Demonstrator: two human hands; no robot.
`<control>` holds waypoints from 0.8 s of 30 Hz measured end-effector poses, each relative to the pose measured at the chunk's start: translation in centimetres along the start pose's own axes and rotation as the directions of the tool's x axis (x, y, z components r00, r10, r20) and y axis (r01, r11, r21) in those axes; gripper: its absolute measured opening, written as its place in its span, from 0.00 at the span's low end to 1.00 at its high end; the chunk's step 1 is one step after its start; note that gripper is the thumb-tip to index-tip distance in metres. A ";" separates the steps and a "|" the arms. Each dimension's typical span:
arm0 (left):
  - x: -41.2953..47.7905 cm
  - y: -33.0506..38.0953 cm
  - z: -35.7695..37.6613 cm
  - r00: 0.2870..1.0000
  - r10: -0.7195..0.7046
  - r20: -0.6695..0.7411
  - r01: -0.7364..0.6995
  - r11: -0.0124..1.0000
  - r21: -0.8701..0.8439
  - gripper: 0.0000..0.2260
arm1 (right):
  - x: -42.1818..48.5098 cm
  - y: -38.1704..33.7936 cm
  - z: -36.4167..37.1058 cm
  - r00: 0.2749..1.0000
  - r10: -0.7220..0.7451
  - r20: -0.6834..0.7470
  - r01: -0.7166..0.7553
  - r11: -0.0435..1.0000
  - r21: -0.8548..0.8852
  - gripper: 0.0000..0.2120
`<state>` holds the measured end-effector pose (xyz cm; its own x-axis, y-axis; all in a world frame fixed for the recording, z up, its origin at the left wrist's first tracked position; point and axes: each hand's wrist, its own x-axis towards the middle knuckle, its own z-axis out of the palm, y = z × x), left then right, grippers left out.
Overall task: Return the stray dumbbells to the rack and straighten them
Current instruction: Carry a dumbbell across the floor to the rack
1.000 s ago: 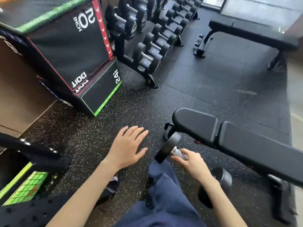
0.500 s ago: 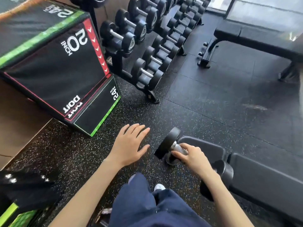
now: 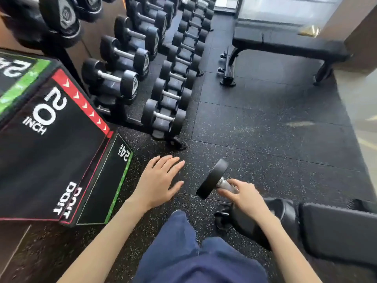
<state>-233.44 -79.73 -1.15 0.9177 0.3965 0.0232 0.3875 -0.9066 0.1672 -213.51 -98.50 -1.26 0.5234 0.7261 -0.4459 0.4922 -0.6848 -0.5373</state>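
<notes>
My right hand (image 3: 243, 198) grips the chrome handle of a black dumbbell (image 3: 212, 179), held off the floor and tilted, its front head toward the rack. The rear head sits behind my wrist. My left hand (image 3: 159, 181) hovers flat with fingers spread, holding nothing, just left of the dumbbell. The dumbbell rack (image 3: 161, 132) runs away from me at upper centre, two tiers filled with several black dumbbells lying side by side. Its near foot is a little ahead of my left hand.
A black plyo box (image 3: 57, 152) marked 20 INCH stands on the left, close to the rack's end. A flat bench (image 3: 285, 44) stands at the far right. Another bench pad (image 3: 336, 231) lies by my right arm. My blue-trousered leg (image 3: 193, 258) is below.
The view has moved forward toward the rack, which now looms larger. The dumbbell in my right hand has come up and past the near bench. My left hand stays spread.
</notes>
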 end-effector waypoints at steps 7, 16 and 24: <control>6.7 -5.7 -0.4 0.995 0.101 0.023 -0.101 0.994 -0.033 0.25 | 4.7 -4.2 -0.9 0.994 0.094 -0.063 -0.086 0.989 0.121 0.18; 15.8 -10.2 1.5 0.990 0.128 0.064 -0.124 0.990 -0.061 0.25 | 13.8 -4.2 -3.8 0.988 0.149 -0.048 -0.143 0.983 0.114 0.16; 29.0 -13.3 0.8 0.992 0.105 0.066 -0.103 0.994 -0.038 0.25 | 26.0 -4.4 -10.7 0.996 0.082 0.027 -0.083 0.997 0.012 0.19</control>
<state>-211.87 -56.31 -3.49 0.9572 0.2884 -0.0240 0.2872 -0.9365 0.2011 -194.59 -77.30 -2.81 0.5430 0.6687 -0.5079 0.4387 -0.7416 -0.5074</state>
